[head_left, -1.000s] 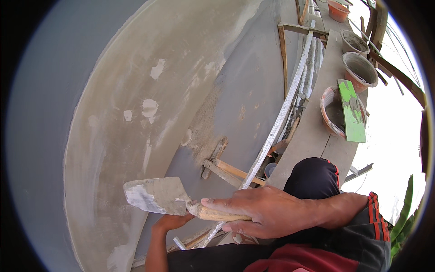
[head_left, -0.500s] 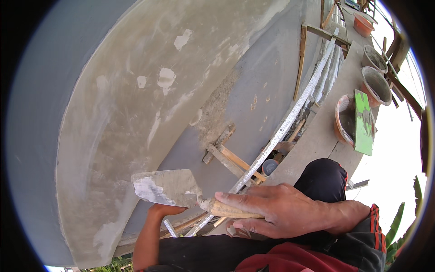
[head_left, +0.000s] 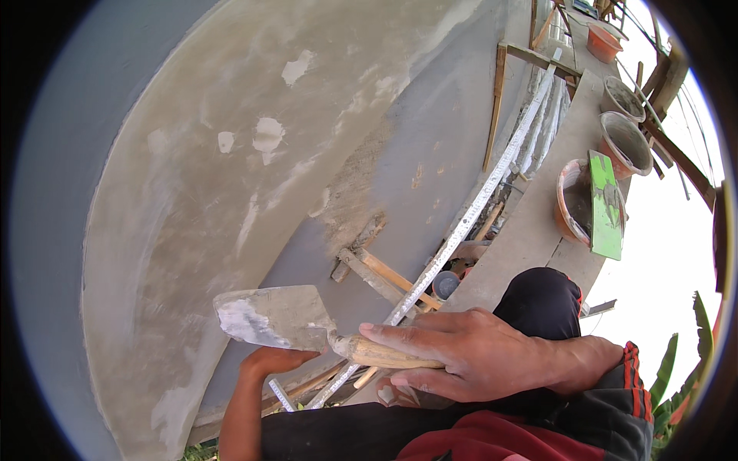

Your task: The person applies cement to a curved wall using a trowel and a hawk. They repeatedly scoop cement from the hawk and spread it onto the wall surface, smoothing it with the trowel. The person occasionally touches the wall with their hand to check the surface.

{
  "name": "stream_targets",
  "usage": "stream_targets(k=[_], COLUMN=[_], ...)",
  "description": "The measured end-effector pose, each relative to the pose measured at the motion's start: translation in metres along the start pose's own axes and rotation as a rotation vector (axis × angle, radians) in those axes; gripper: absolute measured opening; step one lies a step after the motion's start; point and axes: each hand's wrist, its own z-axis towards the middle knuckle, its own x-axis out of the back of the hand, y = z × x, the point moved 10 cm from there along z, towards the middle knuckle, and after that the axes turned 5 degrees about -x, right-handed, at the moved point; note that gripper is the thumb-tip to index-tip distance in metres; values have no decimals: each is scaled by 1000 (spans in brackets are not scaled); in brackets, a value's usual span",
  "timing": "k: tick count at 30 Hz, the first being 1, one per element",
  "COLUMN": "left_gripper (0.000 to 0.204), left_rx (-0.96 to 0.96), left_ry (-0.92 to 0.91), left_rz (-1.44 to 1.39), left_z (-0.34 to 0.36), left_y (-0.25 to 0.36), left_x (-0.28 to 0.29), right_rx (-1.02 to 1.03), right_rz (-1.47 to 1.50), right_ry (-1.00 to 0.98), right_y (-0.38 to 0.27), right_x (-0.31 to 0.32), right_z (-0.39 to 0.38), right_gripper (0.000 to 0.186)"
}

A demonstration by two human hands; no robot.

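Observation:
My right hand (head_left: 469, 352) is closed round the wooden handle of a trowel (head_left: 277, 316). The index finger lies along the handle. Its flat metal blade points left, with pale, whitish plaster smeared on its far end. Just below the blade is my left hand (head_left: 269, 359), its fingers partly hidden behind the blade, so I cannot tell their pose or whether they touch it. Beyond both hands rises a curved plastered wall (head_left: 192, 223), grey-brown with several paler patches.
A long white-spattered straight bar (head_left: 492, 196) runs beside the wall, near a wooden brace (head_left: 388, 278). On the plank walkway (head_left: 492, 280) at right stand several mortar buckets (head_left: 624, 142). A green board (head_left: 607, 206) with mortar on it rests across one bucket. My bent knee (head_left: 540, 303) is near.
The wall, buckets and bar have shifted slightly left in view. My hands and the trowel have moved a little left too; my right hand keeps the same grip.

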Motion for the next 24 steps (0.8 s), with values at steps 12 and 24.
stream_targets(k=[12, 24], left_gripper=[61, 62], left_rx=[3, 106], left_ry=[-77, -155], left_rz=[-127, -155], left_z=[-2, -25], left_y=[-8, 21], left_x=[-5, 2], right_rx=[46, 50], right_rz=[43, -4], right_ry=[38, 11], right_y=[4, 10], right_x=[-4, -21], right_z=[-6, 4], right_gripper=[68, 74])
